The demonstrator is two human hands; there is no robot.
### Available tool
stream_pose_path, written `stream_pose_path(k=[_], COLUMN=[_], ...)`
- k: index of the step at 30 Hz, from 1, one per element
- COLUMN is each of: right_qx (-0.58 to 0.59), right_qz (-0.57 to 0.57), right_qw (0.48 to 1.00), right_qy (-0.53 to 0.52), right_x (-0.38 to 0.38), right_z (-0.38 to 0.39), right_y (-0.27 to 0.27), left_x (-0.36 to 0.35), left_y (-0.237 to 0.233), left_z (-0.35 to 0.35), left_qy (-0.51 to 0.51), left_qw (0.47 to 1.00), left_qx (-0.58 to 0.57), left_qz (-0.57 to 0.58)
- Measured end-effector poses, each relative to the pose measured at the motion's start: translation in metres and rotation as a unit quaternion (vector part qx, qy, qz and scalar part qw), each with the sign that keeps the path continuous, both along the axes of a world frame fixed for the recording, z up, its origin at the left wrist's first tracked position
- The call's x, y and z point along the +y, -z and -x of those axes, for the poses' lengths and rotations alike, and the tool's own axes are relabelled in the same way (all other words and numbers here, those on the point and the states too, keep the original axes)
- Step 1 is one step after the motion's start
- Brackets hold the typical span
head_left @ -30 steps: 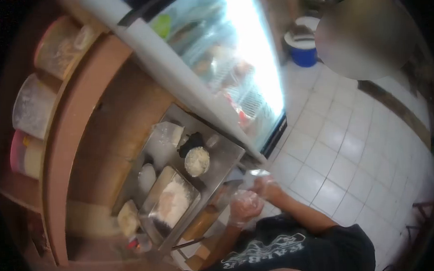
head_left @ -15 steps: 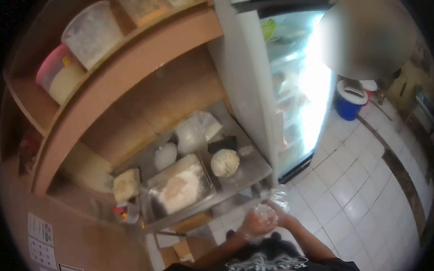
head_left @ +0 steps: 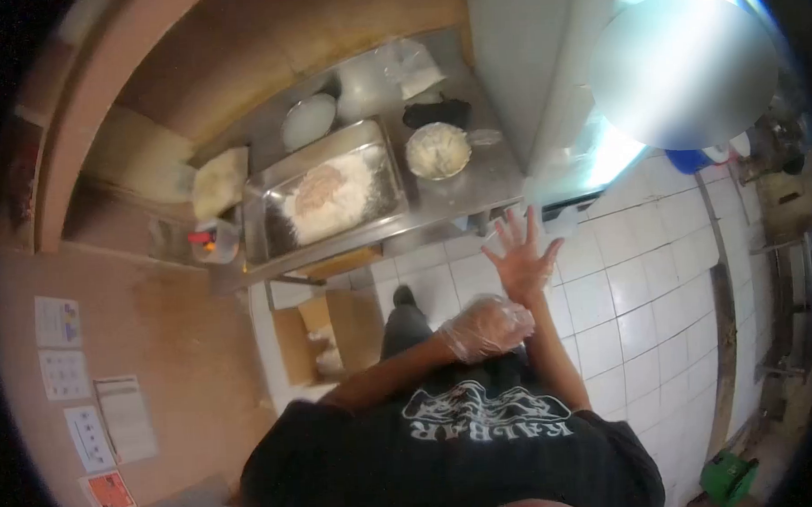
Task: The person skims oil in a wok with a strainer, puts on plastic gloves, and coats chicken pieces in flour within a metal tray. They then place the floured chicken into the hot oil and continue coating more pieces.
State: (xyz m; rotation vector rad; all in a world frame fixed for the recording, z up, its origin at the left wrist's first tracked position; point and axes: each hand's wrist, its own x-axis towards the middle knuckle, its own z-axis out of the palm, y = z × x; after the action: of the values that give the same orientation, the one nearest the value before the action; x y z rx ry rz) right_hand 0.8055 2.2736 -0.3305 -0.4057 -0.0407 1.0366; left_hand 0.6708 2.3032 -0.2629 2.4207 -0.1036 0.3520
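Observation:
My left hand (head_left: 489,328) wears a loose, clear plastic glove; its fingers are closed against my right wrist, and what they pinch there cannot be made out. My right hand (head_left: 522,259) is raised with its fingers spread and its palm showing; thin clear plastic shows around the fingers. Beyond my hands, on the steel counter (head_left: 459,217), a metal tray (head_left: 258,225) holds white flour with a light brown powder (head_left: 322,188) on top. To the tray's right stands a round bowl (head_left: 438,151) of pale, lumpy stuff.
A white bowl (head_left: 309,122), a plastic bag (head_left: 411,67), a black item (head_left: 436,113), a pale block-like packet (head_left: 220,183) and a small clear tub (head_left: 215,241) are on the counter. Below is a cardboard box (head_left: 353,333). A lit fridge (head_left: 570,169) stands right; a green object (head_left: 728,478) is lower right.
The view has tilted down. My right hand has come out from behind my left and spread its fingers. My left hand is now at my right wrist.

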Motion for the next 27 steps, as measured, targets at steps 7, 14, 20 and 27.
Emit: stream_pose_path(k=[7,14,20,27], right_qx=[-0.005,-0.102,-0.245,-0.662], right_qz=[-0.069,0.042,0.189,0.185], right_qw=[0.998,0.994,0.951,0.683], right_qy=[0.002,-0.015,-0.009,-0.248], right_x=[0.055,0.156,0.254,0.337], right_z=[0.038,0.079,0.106,0.135], right_y=[-0.014,-0.035,0.007,0.156], left_x=[0.086,0.168,0.284,0.434], left_y=[0.027,0.005,0.024,0.146], left_z=[0.026,0.079,0.139,0.276], left_qy=[-0.142,0.045,0.073,-0.426], left_qw=[0.982,0.987,0.978,0.744], left_qx=[-0.099,-0.015,-0.038,0.197], left_qz=[-0.081,0.151,0.189,0.475])
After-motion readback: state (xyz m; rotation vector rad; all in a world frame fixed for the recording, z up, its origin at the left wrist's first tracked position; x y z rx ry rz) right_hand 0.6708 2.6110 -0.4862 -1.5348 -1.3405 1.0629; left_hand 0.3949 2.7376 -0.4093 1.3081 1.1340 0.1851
